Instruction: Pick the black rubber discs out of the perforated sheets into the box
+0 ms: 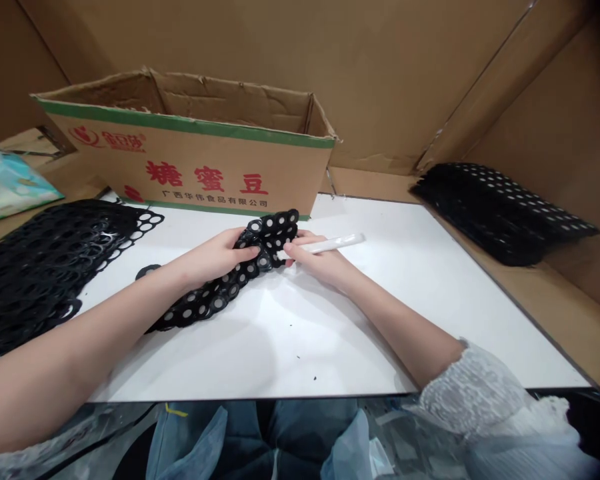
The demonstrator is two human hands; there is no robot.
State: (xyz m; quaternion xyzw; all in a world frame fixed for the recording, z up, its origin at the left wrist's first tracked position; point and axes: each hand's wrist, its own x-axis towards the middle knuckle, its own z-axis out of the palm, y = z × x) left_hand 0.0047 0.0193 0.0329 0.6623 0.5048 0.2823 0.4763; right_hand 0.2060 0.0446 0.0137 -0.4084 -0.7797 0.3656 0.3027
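Jeans [310, 437] show below the front edge of a white worktop [340, 333], and a white lace sleeve [473, 393] covers the upper part of the right arm. A few dark specks [299, 357] lie on the bare surface near that edge. To the left, a spread pile of black netting [45, 267] made of joined rings runs past the left forearm.

Over the middle of the worktop, both hands meet at a black sheet [220, 285] dotted with pale spots. Its lower end slants down behind the left forearm; its upper end is bunched up between the hands. The left hand [233, 250] grips it, thumb on top. The right hand [313, 253] pinches a white pen-like tool [340, 244], its tip at the sheet, with fingers behind the sheet's right side.

Farther off, a stack of dotted black sheets [503, 213] rests on cardboard at right, a plastic packet [17, 187] lies at left, and an open cardboard box [195, 157] with red lettering stands behind the hands, before a cardboard wall [405, 73].
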